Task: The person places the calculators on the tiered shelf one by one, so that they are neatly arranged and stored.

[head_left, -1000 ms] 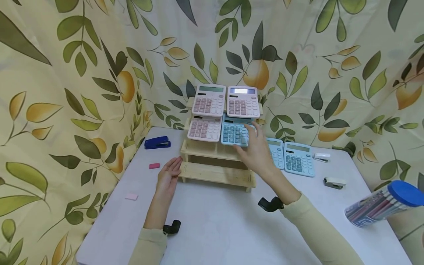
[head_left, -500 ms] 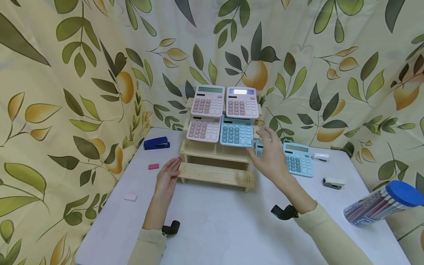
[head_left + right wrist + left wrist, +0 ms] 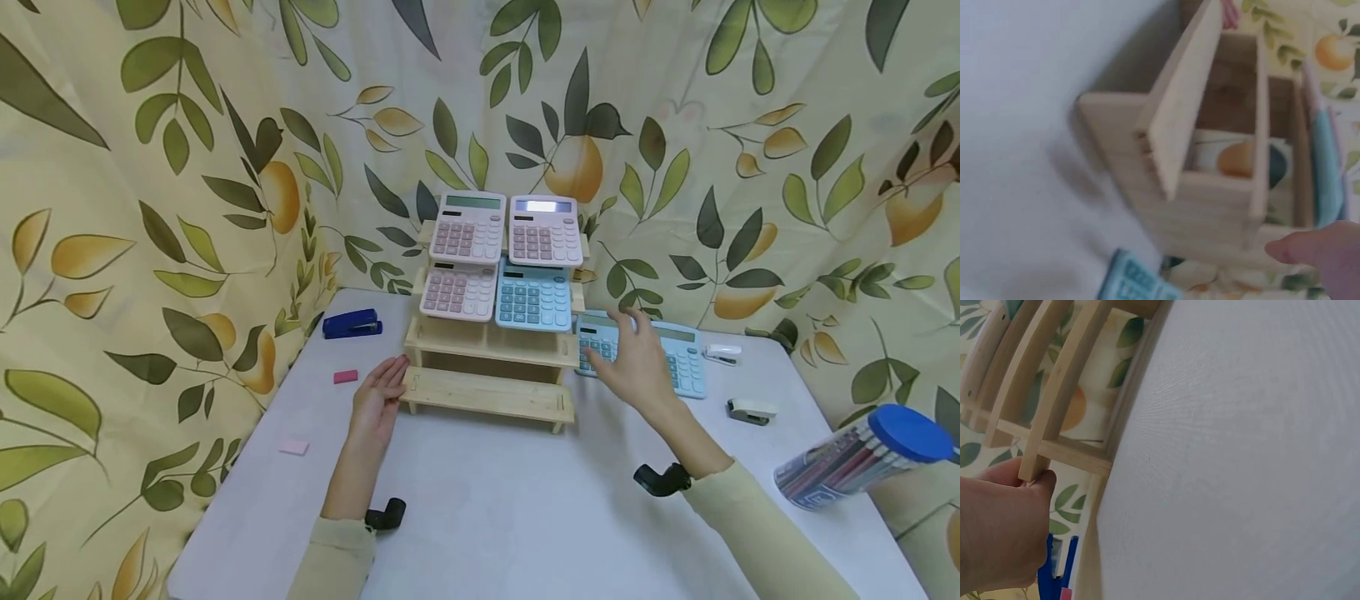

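Observation:
My left hand (image 3: pixel 377 398) holds the left end of the lowest shelf of a tiered wooden rack (image 3: pixel 487 393); in the left wrist view its thumb and a finger (image 3: pixel 1046 480) sit either side of the plank end. Two pink calculators (image 3: pixel 468 227) lean side by side on the top tier. Below them are another pink calculator (image 3: pixel 459 292) and a blue calculator (image 3: pixel 534 296). Two more blue calculators (image 3: pixel 688 373) lie on the table right of the rack. My right hand (image 3: pixel 637 362) hovers over them, fingers spread and holding nothing, partly hiding both.
A blue stapler (image 3: pixel 352 323), a dark pink eraser (image 3: pixel 346 377) and a light pink one (image 3: pixel 294 447) lie left of the rack. At right are two small white staplers (image 3: pixel 752 412) and a blue-lidded tub of pencils (image 3: pixel 855 462). Patterned curtain surrounds the table.
My right hand has let go of the blue calculator on the second tier and moved right and down, over the blue calculators on the table. My left hand has stayed at the rack.

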`<state>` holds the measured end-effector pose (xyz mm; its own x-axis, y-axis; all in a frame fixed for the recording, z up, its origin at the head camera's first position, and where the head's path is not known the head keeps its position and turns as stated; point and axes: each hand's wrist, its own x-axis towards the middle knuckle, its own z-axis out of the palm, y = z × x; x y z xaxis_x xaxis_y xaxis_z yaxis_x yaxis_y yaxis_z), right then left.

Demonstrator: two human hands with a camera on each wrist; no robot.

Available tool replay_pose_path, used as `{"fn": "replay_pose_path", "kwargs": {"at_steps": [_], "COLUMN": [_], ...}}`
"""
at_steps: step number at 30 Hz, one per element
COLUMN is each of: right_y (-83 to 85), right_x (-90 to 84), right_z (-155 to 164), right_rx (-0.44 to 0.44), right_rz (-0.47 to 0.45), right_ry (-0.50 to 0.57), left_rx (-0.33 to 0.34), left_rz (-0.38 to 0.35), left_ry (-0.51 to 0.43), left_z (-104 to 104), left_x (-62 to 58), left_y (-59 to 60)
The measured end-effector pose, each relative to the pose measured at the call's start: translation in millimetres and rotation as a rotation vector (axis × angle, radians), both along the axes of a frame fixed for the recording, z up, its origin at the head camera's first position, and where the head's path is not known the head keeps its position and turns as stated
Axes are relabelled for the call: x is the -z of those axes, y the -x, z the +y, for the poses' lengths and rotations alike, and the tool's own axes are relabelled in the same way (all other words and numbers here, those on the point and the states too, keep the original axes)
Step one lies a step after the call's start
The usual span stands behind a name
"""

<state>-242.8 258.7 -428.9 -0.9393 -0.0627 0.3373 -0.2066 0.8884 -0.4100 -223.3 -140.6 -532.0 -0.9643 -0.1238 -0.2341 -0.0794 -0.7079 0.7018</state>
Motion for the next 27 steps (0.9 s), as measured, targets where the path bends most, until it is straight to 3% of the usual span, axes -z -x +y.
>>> {"fn": "replay_pose_path", "kwargs": {"at_steps": [11, 27], "right_y": [32.9, 54.4], "right_x": [47.3, 74.7], "right_z": [27.1, 25.9], "right_rx": [0.111, 0.159], "right_rz": [-0.175, -0.29], "right_ry": [-0.067, -0.097], "left_rx": [-0.004, 0.001], "left_rz": [0.002, 0.0], "left_ry": [0.008, 0.006], "left_z": [-0.1, -1.1], "left_x": [-0.6, 0.6], "left_y": [0.1, 1.5]}}
